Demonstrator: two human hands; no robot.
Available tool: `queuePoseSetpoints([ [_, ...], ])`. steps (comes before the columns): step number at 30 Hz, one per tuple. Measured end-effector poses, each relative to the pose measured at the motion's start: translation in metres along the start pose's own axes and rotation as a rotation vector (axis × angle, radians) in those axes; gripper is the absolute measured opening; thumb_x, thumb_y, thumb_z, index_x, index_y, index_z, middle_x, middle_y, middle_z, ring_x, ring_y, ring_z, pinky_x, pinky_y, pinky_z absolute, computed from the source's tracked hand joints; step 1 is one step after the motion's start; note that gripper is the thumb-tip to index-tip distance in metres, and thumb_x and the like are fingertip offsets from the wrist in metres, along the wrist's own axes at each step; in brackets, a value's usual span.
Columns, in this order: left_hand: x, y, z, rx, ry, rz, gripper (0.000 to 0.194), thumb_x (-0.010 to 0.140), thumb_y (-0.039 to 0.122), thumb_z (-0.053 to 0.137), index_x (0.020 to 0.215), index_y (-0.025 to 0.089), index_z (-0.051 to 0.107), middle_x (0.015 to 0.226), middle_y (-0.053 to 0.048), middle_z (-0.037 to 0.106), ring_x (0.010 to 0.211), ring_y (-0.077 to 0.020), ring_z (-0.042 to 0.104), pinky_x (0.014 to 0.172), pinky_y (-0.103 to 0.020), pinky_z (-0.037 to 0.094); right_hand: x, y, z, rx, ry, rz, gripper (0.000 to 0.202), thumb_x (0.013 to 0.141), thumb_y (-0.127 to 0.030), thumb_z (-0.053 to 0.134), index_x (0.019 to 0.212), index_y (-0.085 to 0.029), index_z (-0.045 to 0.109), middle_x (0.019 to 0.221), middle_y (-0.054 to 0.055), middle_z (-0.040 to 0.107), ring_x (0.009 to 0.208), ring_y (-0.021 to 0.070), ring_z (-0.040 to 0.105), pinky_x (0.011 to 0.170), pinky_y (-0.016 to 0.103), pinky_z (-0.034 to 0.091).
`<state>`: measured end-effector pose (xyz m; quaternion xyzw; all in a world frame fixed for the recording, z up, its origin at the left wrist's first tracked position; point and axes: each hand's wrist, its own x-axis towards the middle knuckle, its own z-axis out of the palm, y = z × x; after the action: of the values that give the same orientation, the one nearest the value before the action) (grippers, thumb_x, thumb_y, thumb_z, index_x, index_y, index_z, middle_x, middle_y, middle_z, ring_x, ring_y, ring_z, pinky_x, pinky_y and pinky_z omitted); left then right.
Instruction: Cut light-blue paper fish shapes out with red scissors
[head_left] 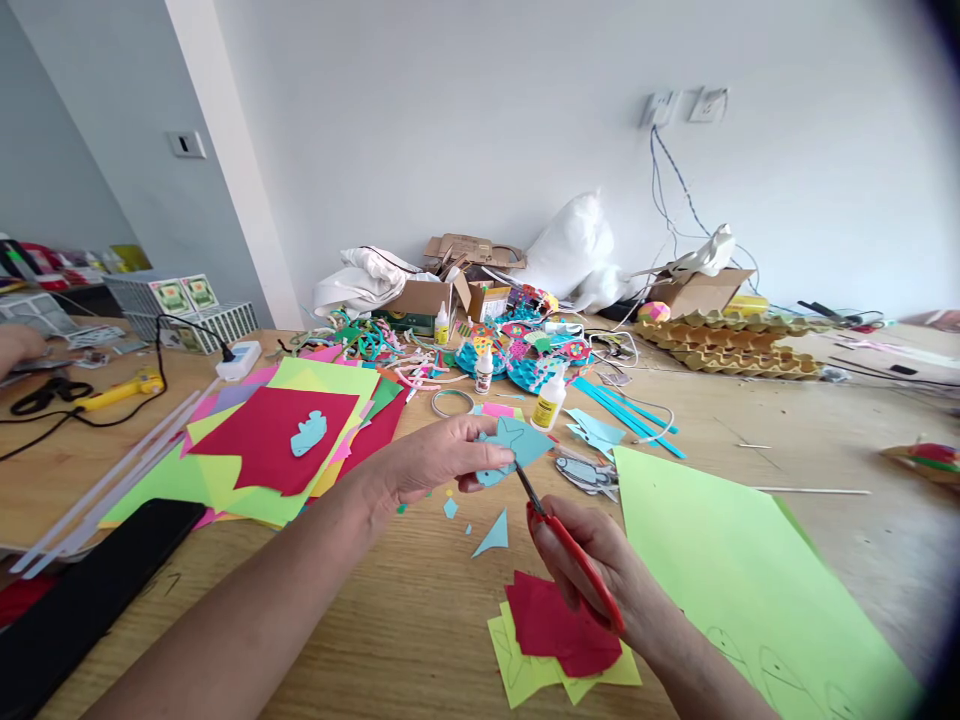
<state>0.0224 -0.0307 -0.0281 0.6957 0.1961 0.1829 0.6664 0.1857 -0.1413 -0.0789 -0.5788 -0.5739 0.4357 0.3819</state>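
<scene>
My left hand (442, 457) pinches a piece of light blue paper (529, 443) that carries a pencilled outline. In my right hand (592, 545) is a pair of red-handled scissors (581, 565), its blades meeting the lower edge of that paper. Below the paper, a blue triangular scrap (492, 535) and smaller bits lie on the table. Red paper pieces (562, 625) rest on yellow-green ones (517, 675) under my right hand. A blue fish-shaped cutout (308, 433) lies on the red sheet (262, 430) to the left.
Glue bottles (549, 400) stand behind my hands, near a roll of tape (452, 403) and blue strips (630, 410). A large light green sheet (735, 570) covers the right side. Egg trays (742, 340) and cardboard boxes (420, 298) sit along the wall. A black phone-like slab (97, 600) lies at left.
</scene>
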Motion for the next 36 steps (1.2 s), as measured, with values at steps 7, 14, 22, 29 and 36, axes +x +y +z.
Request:
queuePoseSetpoints([
  [7,0.003,-0.003,0.002,-0.014,0.109,0.047,0.021,0.074,0.036,0.060,0.073,0.016,0.056,0.059,0.004,0.051,0.047,-0.0048,0.039,0.044,-0.017,0.030,0.001,0.004,0.002,0.120,-0.049,-0.068,0.050,0.082,-0.067,0.045,0.061,-0.022,0.041,0.042,-0.007,0.042,0.040,0.0090,0.033,0.044,0.023,0.027],
  [14,0.008,-0.008,0.013,-0.208,0.169,0.017,0.020,0.070,0.034,0.064,0.071,0.016,0.055,0.055,0.006,0.052,0.042,-0.0040,0.044,0.042,-0.017,0.032,0.001,0.008,0.005,0.298,-0.059,-0.138,0.044,0.088,-0.059,0.046,0.063,-0.022,0.043,0.042,-0.006,0.044,0.042,0.0101,0.034,0.048,0.025,0.028],
  [22,0.011,-0.015,0.022,-0.322,0.177,0.017,0.024,0.067,0.035,0.068,0.079,0.016,0.058,0.056,0.006,0.052,0.041,-0.0039,0.043,0.040,-0.017,0.031,0.000,0.017,0.007,0.353,-0.060,-0.177,0.041,0.090,-0.054,0.044,0.068,-0.020,0.049,0.044,-0.006,0.045,0.043,0.0105,0.035,0.048,0.026,0.028],
  [29,0.011,-0.013,0.024,-0.289,0.178,0.001,0.023,0.067,0.036,0.067,0.072,0.016,0.055,0.056,0.006,0.049,0.042,-0.0019,0.036,0.041,-0.015,0.025,0.001,0.010,0.006,0.274,-0.021,-0.175,0.044,0.088,-0.057,0.045,0.063,-0.021,0.046,0.045,-0.005,0.046,0.042,0.0103,0.036,0.047,0.025,0.029],
  [36,0.011,-0.014,0.025,-0.261,0.184,0.004,0.023,0.068,0.036,0.064,0.073,0.016,0.054,0.056,0.007,0.048,0.042,-0.0018,0.035,0.040,-0.015,0.023,-0.001,0.008,0.005,0.260,-0.013,-0.143,0.045,0.088,-0.058,0.045,0.062,-0.021,0.044,0.044,-0.006,0.043,0.041,0.0096,0.035,0.046,0.024,0.027],
])
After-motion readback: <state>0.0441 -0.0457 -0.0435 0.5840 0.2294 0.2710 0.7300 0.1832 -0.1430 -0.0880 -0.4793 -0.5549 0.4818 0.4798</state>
